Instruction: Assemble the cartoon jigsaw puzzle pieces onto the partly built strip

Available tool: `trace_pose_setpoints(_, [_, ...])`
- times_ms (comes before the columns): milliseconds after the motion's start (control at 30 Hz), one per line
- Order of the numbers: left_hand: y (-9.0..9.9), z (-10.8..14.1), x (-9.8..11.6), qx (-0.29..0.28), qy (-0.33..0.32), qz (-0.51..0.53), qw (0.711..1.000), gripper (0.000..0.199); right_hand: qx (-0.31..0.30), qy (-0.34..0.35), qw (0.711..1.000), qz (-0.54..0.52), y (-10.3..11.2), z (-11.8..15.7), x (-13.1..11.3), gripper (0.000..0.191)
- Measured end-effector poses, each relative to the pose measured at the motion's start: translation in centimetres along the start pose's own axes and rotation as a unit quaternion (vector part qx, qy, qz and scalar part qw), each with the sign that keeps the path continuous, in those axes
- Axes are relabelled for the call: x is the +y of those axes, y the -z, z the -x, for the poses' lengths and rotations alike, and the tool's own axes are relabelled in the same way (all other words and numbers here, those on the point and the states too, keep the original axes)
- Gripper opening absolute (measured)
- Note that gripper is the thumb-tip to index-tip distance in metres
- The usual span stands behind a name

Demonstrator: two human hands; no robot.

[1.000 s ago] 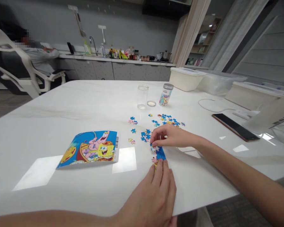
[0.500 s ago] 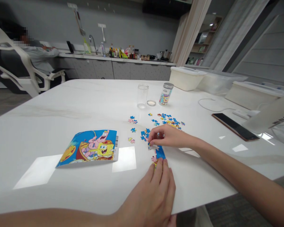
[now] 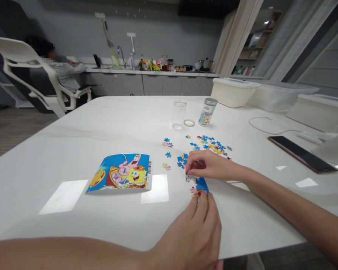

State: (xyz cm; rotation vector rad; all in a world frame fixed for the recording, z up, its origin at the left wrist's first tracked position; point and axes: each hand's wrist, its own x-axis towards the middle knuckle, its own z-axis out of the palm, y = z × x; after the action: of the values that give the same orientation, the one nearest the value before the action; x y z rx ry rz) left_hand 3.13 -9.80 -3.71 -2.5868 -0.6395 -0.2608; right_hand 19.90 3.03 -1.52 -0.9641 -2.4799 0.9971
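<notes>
My left hand (image 3: 195, 227) rests on the near end of a partly joined blue puzzle (image 3: 202, 184), its fingers together and bent over the pieces. Just beyond it, my right hand (image 3: 210, 164) pinches a small puzzle piece (image 3: 188, 177) between thumb and fingertips, low over the table. A small joined blue cluster (image 3: 182, 160) lies left of the right hand's fingers. Loose pieces (image 3: 214, 145) are scattered behind that hand, and several more lie to the left. The picture sheet (image 3: 124, 172) with a pink and a yellow cartoon figure lies left of the puzzle.
On the white table (image 3: 73, 150) stand an open clear jar (image 3: 178, 115), a lid (image 3: 189, 122) and a printed jar (image 3: 207, 112). A phone (image 3: 301, 153), a cable and plastic boxes (image 3: 235, 92) are at right. A person (image 3: 67, 75) sits at the back left.
The view has turned slightly left, so everything appears further right. Both hands keep nearly the same places over the puzzle, the right one still pinching its piece.
</notes>
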Motion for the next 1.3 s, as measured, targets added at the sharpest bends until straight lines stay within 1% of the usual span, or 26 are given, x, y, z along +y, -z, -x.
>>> trace_pose_setpoints(167, [0.0,-0.1,0.0,-0.007,0.002,0.001,1.0,0.058,0.009,0.003,1.0,0.025,-0.1,0.0,0.2,0.006])
trace_pose_setpoints(267, [-0.3,-0.1,0.0,0.012,-0.001,0.0,1.0,0.058,0.019,0.017,0.998,0.053,0.0,0.0,0.0,0.004])
trace_pose_setpoints(367, [-0.8,-0.2,0.1,0.038,0.012,-0.001,0.999,0.057,0.016,0.027,0.998,0.063,0.4,0.1,-0.3,0.006])
trace_pose_setpoints(433, [-0.9,-0.2,0.1,0.051,0.019,0.004,0.999,0.057,0.01,0.046,0.996,0.075,0.7,0.2,-0.4,0.009])
trace_pose_setpoints(533, [-0.9,-0.1,0.2,0.054,0.021,0.007,0.998,0.057,-0.014,0.075,0.993,0.088,0.9,0.3,-0.6,0.015])
trace_pose_setpoints(633, [-0.7,-0.1,0.3,0.051,0.02,0.007,0.998,0.057,-0.037,0.116,0.987,0.107,0.7,0.4,-0.7,0.022])
trace_pose_setpoints(733, [-0.7,-0.1,0.3,0.052,0.023,0.008,0.998,0.057,-0.048,0.152,0.978,0.133,0.3,0.4,-0.6,0.021])
trace_pose_setpoints(800, [-0.7,-0.1,0.3,0.049,0.022,0.012,0.998,0.058,-0.029,0.15,0.977,0.15,0.1,0.3,-0.6,0.017])
trace_pose_setpoints(867, [-0.7,-0.1,0.3,0.045,0.02,0.014,0.999,0.058,-0.004,0.133,0.978,0.159,0.1,0.2,-0.5,0.013])
trace_pose_setpoints(933, [-0.7,-0.1,0.3,0.042,0.019,0.014,0.999,0.059,0.007,0.118,0.981,0.157,0.1,0.2,-0.5,0.01])
trace_pose_setpoints(1167, [-0.7,-0.1,0.4,0.034,0.018,0.02,0.999,0.061,-0.019,0.099,0.99,0.098,0.5,0.1,-0.4,0.014])
trace_pose_setpoints(1300, [-0.5,-0.1,0.3,0.035,0.026,0.02,0.999,0.062,-0.023,0.104,0.989,0.099,0.8,0.0,0.1,0.019])
